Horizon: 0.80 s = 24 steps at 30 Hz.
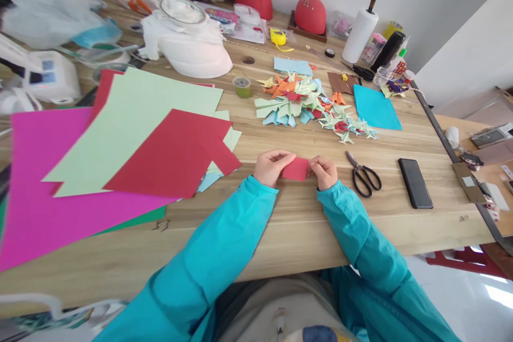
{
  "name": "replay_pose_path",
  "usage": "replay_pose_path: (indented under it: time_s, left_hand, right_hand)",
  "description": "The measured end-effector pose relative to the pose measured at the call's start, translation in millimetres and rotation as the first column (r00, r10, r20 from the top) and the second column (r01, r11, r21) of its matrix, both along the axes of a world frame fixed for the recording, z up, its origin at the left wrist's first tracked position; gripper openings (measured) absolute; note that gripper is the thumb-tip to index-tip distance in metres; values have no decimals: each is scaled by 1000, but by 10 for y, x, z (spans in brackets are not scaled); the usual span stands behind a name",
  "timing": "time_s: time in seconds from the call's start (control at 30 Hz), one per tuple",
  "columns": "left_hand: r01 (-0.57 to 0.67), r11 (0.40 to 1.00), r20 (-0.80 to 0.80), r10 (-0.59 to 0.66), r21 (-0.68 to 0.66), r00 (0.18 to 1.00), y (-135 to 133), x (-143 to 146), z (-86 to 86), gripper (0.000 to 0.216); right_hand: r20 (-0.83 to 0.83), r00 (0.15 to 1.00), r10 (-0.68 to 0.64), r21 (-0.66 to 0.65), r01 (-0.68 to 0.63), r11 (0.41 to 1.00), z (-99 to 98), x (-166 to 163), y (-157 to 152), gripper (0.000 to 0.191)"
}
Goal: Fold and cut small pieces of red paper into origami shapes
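A small red sheet of paper is held between my two hands, just above the wooden table. My left hand pinches its left edge with thumb and fingers. At the opposite edge, my right hand has its fingers closed on the paper. Beyond them lies a heap of folded paper shapes in green, orange, blue and red. To the right of my right hand rest black-handled scissors, blades pointing away from me. Large red sheets lie over pale green sheets on the left.
A black phone lies right of the scissors. Behind the heap are a turquoise sheet and light blue paper. A roll of green tape, a white cap and a yellow tape measure sit farther back.
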State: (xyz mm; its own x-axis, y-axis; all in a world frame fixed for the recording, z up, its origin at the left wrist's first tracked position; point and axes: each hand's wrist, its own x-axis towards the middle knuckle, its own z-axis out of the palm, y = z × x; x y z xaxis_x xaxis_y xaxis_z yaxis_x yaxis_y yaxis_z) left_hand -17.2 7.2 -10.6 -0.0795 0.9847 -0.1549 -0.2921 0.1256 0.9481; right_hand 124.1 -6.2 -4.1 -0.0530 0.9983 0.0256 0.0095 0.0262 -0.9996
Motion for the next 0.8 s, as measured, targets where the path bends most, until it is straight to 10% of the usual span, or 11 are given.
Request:
replay_pose_path:
  time_s: [0.17, 0.8]
  left_hand:
    - [17, 999, 77, -14, -37, 997, -21, 7, -3, 32]
    - [325, 921, -446, -203, 216, 871, -95, 20, 91, 20]
  right_hand:
    - [-93, 995, -48, -52, 43, 998, 3, 17, 21, 29]
    - [149, 987, 64, 48, -71, 996, 8, 2, -23, 20]
